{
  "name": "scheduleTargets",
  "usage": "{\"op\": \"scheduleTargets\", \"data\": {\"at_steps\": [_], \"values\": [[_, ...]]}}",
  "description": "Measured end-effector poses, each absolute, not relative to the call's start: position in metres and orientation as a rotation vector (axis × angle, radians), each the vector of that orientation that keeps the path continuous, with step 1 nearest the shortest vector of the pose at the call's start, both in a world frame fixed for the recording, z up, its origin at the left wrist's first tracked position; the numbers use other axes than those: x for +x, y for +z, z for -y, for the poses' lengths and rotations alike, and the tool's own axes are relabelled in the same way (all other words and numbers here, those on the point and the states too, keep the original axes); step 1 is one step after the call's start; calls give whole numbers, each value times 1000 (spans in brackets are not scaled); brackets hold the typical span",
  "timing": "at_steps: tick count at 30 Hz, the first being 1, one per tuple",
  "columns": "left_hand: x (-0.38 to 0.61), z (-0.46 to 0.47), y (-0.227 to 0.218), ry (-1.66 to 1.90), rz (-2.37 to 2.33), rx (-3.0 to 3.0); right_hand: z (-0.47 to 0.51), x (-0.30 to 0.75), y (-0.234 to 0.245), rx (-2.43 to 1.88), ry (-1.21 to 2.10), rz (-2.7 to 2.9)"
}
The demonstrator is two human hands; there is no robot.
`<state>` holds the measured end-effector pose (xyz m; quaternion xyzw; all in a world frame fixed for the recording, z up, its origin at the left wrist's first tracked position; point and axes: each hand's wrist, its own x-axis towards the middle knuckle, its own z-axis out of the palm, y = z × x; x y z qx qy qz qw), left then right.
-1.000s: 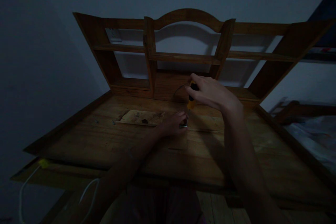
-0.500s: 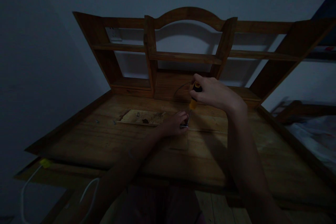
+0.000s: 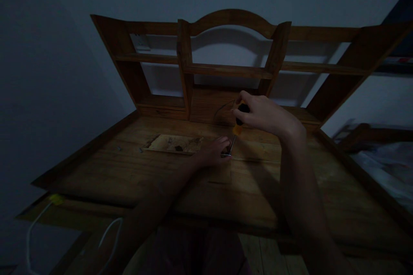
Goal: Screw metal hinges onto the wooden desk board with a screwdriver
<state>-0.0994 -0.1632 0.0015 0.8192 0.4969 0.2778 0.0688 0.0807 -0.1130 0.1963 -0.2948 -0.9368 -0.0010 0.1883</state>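
Observation:
A screwdriver [image 3: 238, 125] with a yellow and black handle stands slightly tilted, its shaft pointing down to the desk. My right hand [image 3: 258, 114] is closed around the top of its handle. The tip meets a small shiny metal piece [image 3: 226, 154], whose kind I cannot make out in the dim light. Resting low on the desk, my left hand [image 3: 214, 151] has its fingers curled round that metal piece and hides part of it. A cut-out recess [image 3: 174, 143] with rough, pale wood and a dark spot lies left of my left hand.
Two small metal bits, probably screws, lie on the wooden desk [image 3: 106, 172] at the left. Behind rises a wooden shelf unit [image 3: 226, 70] against the wall. A white cable [image 3: 30, 232] with a yellow end hangs at the front left edge.
My right hand has shifted very slightly on the screwdriver handle, which looks turned a little. My left hand and the metal piece stay in place.

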Motion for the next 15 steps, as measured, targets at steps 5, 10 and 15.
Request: {"op": "scheduleTargets", "data": {"at_steps": [5, 10, 15], "values": [[-99, 164, 2, 842, -1497, 2460, 111, 79, 197, -692, 69, 2681], [-100, 164, 1, 842, -1510, 2453, 114, 74, 194, -745, 40, 2649], [-100, 162, -1, 848, -1500, 2449, 116, 75, 195, -654, 83, 2693]]}}
